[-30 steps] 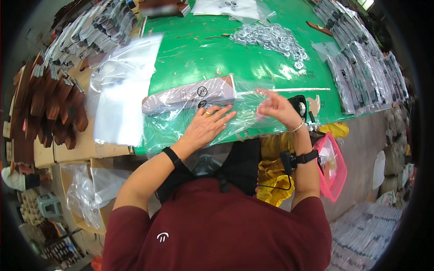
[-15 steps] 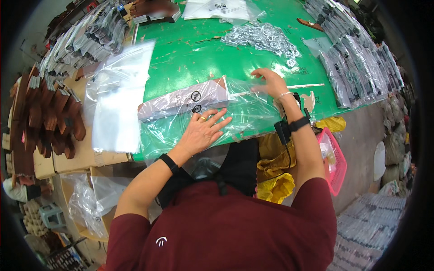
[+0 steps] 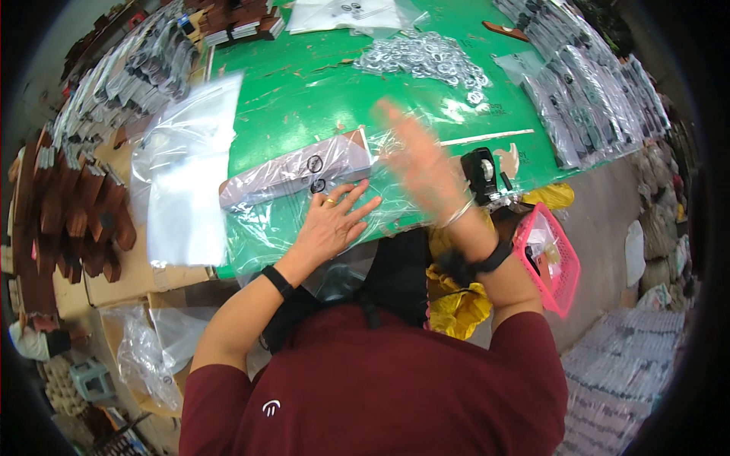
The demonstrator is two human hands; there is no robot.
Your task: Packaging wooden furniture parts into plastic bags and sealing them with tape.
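A brown wooden piece (image 3: 266, 176), long and tapered, lies inside a clear plastic bag (image 3: 293, 204) on the green tabletop. With fingers spread, my left hand (image 3: 328, 226) presses flat on the bag, just in front of the piece. My right hand (image 3: 422, 163) is blurred by motion over the bag's right end. Its fingers look stretched out, and I see nothing held in it; whether it touches the film cannot be made out. A black tape dispenser (image 3: 479, 173) stands to its right.
Flat clear bags (image 3: 190, 182) lie at left, beside stacked brown wooden pieces (image 3: 84, 205). Small metal rings (image 3: 426, 59) are heaped at the back. Wrapped pieces (image 3: 582, 106) stand in rows at right. A pink basket (image 3: 566, 266) is below the table's right edge.
My right hand has swept left and inward across the bag's right end. The tape dispenser now shows fully. My left hand stays on the bag; the whole view has shifted slightly.
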